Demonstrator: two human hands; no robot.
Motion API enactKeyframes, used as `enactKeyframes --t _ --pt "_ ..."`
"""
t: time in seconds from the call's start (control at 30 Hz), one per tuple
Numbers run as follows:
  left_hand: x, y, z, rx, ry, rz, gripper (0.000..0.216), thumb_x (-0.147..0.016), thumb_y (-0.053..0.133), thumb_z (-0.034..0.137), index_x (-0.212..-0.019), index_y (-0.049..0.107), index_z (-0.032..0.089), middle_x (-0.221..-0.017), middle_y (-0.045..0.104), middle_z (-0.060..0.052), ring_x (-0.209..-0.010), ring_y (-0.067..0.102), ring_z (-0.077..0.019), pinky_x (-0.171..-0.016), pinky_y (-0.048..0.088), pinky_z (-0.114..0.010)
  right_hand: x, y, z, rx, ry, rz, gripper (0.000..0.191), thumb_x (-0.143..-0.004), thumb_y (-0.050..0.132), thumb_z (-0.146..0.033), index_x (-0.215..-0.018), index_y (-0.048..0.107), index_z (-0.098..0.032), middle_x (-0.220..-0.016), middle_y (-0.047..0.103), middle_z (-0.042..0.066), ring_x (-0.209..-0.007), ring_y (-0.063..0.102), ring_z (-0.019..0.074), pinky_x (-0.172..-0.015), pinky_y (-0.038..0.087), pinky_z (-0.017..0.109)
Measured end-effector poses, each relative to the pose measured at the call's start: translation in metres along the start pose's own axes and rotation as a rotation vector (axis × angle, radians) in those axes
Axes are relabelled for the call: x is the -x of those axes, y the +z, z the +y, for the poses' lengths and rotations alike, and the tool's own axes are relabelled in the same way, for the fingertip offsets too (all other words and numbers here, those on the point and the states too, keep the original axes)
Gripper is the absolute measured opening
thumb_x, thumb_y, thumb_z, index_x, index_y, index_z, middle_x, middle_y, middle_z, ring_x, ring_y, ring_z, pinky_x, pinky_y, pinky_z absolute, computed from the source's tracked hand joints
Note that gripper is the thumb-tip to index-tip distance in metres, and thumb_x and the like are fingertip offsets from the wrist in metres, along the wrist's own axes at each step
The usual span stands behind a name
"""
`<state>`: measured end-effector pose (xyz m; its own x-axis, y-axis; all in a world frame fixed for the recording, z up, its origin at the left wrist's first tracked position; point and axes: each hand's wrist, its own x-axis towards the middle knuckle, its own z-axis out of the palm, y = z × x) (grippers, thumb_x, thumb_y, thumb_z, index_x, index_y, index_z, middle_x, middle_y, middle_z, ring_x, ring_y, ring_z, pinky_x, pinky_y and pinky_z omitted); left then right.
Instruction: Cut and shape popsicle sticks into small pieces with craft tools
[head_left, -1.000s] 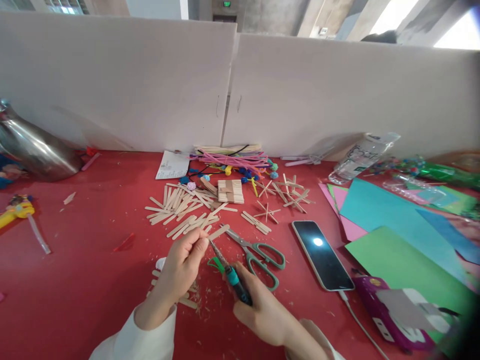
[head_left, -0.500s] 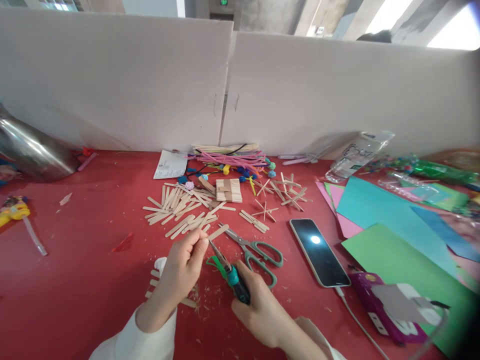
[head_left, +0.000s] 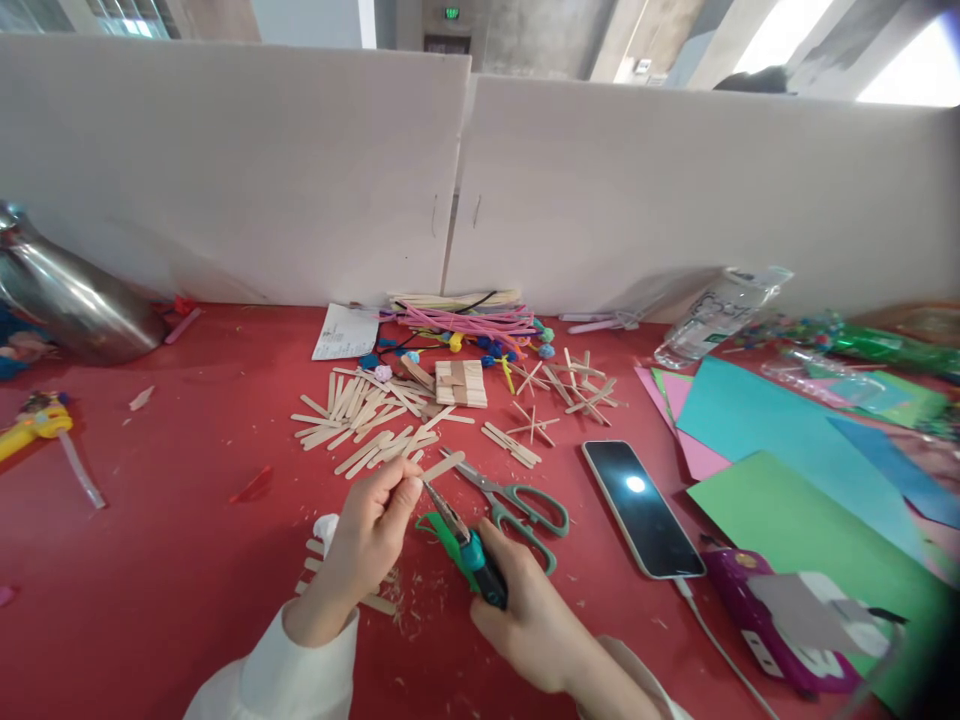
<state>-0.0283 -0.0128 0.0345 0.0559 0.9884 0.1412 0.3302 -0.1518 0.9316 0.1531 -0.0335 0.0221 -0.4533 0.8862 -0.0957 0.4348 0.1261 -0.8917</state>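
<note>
My left hand (head_left: 367, 535) pinches one end of a flat wooden craft stick (head_left: 439, 467) and holds it just above the red table (head_left: 165, 560). My right hand (head_left: 529, 625) is wrapped round the teal and black handle of a small cutter (head_left: 465, 540). Its metal tip touches the stick close to my left fingertips. Wood shavings lie scattered on the table under both hands. A few short stick pieces rest under my left wrist.
Green-handled scissors (head_left: 517, 505) lie just right of the cutter. A pile of craft sticks (head_left: 367, 420), pipe cleaners (head_left: 469, 322) and a phone (head_left: 642, 508) on a cable sit beyond. Coloured paper sheets (head_left: 780, 440) and a plastic bottle (head_left: 712, 315) fill the right side. A white partition stands behind.
Both hands stay in nearly the same place. The cutter's handle has tilted a little, and my right hand has shifted slightly right. My head moved a bit.
</note>
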Motion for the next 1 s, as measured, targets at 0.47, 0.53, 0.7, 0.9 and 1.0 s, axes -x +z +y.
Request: enactKeyframes --t 0.47,0.53,0.7,0.9,1.0 --pt "-0.003 -0.001 0.002 0.054 -0.079 0.025 0.028 -0.091 0.04 0.039 -0.07 0.042 0.02 -0.057 0.027 0.007 -0.05 0.025 -0.0104 -0.047 0.023 -0.022 -0.005 -0.002 0.001 -0.071 0.04 -0.072 0.028 -0.059 0.044 -0.006 -0.084 0.044 -0.019 -0.071 0.041 -0.005 -0.063 0.036 0.0112 -0.059 0.032 0.024" --pt "-0.004 -0.001 0.001 0.077 -0.093 0.02 0.028 -0.09 0.041 0.039 -0.069 0.042 0.02 -0.057 0.027 0.007 -0.051 0.025 -0.0103 -0.047 0.023 -0.022 -0.004 -0.003 0.001 -0.071 0.035 -0.088 0.028 -0.06 0.043 -0.007 -0.085 0.044 -0.019 -0.073 0.042 -0.004 -0.064 0.037 0.0116 -0.061 0.033 0.024" --pt "-0.003 0.0 0.0 0.164 -0.135 0.006 0.029 -0.089 0.043 0.04 -0.07 0.044 0.019 -0.057 0.026 0.007 -0.051 0.024 -0.0096 -0.047 0.023 -0.022 -0.004 -0.005 0.005 -0.056 0.038 -0.116 0.027 -0.06 0.043 -0.008 -0.085 0.041 -0.02 -0.075 0.045 -0.003 -0.066 0.039 0.0128 -0.064 0.034 0.026" --pt "-0.004 0.0 0.002 0.233 -0.193 -0.011 0.029 -0.085 0.046 0.041 -0.067 0.043 0.019 -0.055 0.023 0.008 -0.049 0.021 -0.0082 -0.045 0.021 -0.021 -0.003 -0.01 0.004 -0.096 0.047 -0.143 0.027 -0.059 0.044 -0.009 -0.083 0.041 -0.021 -0.071 0.042 -0.005 -0.062 0.039 0.0114 -0.058 0.033 0.023" --pt "-0.005 0.0 0.0 0.258 -0.204 -0.014 0.027 -0.085 0.047 0.039 -0.067 0.044 0.018 -0.056 0.025 0.007 -0.049 0.022 -0.0081 -0.045 0.023 -0.02 -0.003 -0.012 0.002 -0.121 0.034 -0.157 0.026 -0.059 0.043 -0.009 -0.082 0.04 -0.021 -0.071 0.042 -0.005 -0.062 0.039 0.011 -0.059 0.034 0.023"
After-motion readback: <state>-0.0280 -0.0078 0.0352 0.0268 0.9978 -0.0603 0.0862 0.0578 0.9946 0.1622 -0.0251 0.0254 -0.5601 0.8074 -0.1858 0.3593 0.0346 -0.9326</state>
